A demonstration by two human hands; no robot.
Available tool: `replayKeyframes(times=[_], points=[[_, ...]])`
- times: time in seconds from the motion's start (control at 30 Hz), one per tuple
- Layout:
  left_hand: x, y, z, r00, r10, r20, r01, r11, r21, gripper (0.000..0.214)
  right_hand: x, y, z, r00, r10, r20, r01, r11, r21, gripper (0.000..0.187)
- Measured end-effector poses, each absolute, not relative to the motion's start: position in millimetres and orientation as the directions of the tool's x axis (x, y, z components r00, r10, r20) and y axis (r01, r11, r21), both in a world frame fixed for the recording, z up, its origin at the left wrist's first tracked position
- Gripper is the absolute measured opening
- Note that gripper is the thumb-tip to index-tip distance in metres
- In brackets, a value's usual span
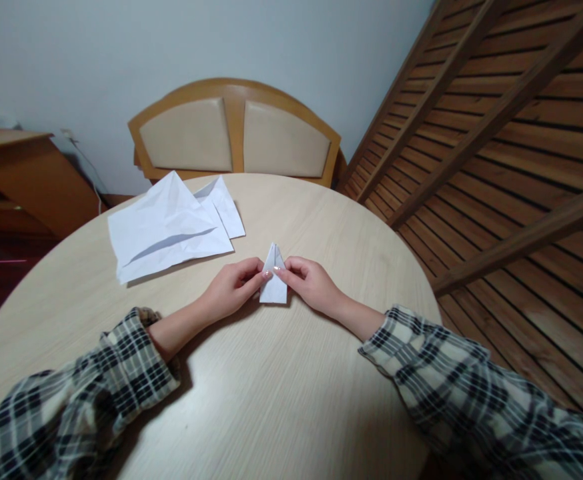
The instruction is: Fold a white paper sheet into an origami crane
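Near: pale wood-grain counter [251, 400] spans the room between your plaid sleeves [121, 380]. Next out, mid-counter: folded white paper [273, 292], small, narrowing to a split tip at its far end, base straight, a crease line down the upper middle. Your left hand [234, 283] and right hand [314, 283] pinch its two sides, thumbs on top, fingers curled in close; cannot tell whether its base touches the counter. Farther, left: large creased white sheet [171, 233], raised in folds, partly over a smaller white sheet [230, 212]; these bound your reach that way. Counter's rounded far edge faces a cream-padded wooden panel [237, 133]; slatted wood [496, 173] flanks you right.
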State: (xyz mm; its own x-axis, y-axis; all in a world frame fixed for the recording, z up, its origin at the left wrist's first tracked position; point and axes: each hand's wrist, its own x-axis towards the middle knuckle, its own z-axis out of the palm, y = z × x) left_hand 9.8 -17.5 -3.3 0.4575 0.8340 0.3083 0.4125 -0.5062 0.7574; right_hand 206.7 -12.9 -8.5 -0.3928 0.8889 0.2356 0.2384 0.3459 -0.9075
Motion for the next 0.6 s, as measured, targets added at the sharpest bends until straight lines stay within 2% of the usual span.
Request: replayKeyframes(times=[0.23, 0.6], points=[[8.3, -17.4, -5.4, 0.529, 0.808, 0.26, 0.354, -0.488, 0.798, 0.032, 205.8, -14.3, -10.6, -0.405, 0.883, 0.238, 0.131, 0.313, -0.941, 0.028], [6.9, -18.2, -4.3, 0.607, 0.765, 0.214, 0.322, -0.484, 0.814, 0.031, 206.4, -16.9, -5.7, -0.404, 0.881, 0.246, 0.128, 0.321, -0.938, 0.032]])
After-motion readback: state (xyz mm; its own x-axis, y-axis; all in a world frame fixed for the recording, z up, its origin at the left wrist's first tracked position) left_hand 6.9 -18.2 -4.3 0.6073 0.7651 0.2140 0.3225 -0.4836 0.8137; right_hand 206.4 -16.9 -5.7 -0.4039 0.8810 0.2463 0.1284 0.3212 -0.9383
